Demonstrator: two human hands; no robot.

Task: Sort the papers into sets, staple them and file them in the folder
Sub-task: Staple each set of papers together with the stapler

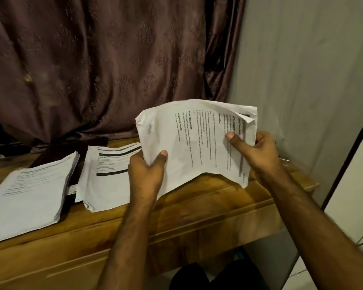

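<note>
- A set of printed papers [197, 143] is held up above the right part of the wooden table [197, 208], turned sideways and bowed; its far right corner is dog-eared.
- The set's left edge is pinched by the left hand [147, 174], thumb on the front; its right edge is gripped by the right hand [258, 151], thumb pressed on the print.
- A thick stack [29, 195] is laid at the table's left edge; a thinner pile [107, 174] is laid just beside it, toward the middle.
- A brown curtain [103, 59] is hung behind the table; a grey wall [312, 80] is seen at the right.
</note>
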